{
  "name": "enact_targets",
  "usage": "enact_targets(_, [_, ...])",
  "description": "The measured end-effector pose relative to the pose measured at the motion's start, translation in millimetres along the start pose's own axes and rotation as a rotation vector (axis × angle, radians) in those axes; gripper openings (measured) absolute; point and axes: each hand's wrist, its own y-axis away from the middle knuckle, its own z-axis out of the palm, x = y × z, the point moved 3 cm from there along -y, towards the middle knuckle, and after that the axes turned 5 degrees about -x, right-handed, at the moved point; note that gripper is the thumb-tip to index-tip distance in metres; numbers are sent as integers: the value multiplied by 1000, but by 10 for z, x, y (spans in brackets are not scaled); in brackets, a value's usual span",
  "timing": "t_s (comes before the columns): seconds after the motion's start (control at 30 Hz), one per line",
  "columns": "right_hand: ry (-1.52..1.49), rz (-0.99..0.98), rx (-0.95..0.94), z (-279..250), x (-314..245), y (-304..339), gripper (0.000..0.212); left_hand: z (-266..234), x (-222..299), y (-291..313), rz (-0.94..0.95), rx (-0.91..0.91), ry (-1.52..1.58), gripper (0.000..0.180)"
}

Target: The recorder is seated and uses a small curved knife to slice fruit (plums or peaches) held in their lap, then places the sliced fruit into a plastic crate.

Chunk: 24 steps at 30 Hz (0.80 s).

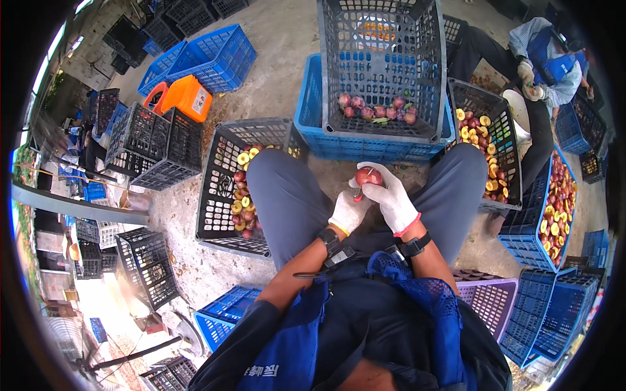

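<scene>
In front of my knees, both my hands meet around a red plum [369, 176]. My left hand [349, 211], in a white glove with a yellow cuff edge, closes against its lower left side. From the right, my right hand [394, 201], gloved in white with a pinkish-red edge, wraps its fingers over the fruit. A small red and metallic piece [357, 197] shows between the hands under the plum; its kind and which hand grips it cannot be made out. Ahead, a tilted black crate [385, 127] with several whole plums [379, 112] rests on a blue crate [365, 148].
Black crates with halved plums stand beside my left knee [225, 130] and right knee [515, 195]. A blue crate of cut plums [521, 246] is farther right. A co-worker [548, 62] sits at upper right. An orange container [187, 98] and stacked crates stand left.
</scene>
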Motion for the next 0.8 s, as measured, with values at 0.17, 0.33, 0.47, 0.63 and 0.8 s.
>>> enact_targets(0.17, [447,-46,195,-105,203,-68,56,19,-428,-27,15,-63,-316,22])
enact_targets(0.33, [1358,-526,21,88,-179,-36,69,-75,-1137,-23,-78,124,191,22])
enact_targets(0.47, [963,-299,67,-43,-141,72,74,87,-254,0,18,118,175,22])
enact_targets(0.63, [627,-156,72,-104,110,9,74,1,-13,54,-7,171,193,23])
enact_targets(0.8, [952,-221,222,-263,-86,10,78,-106,171,38,-178,-54,-238,31])
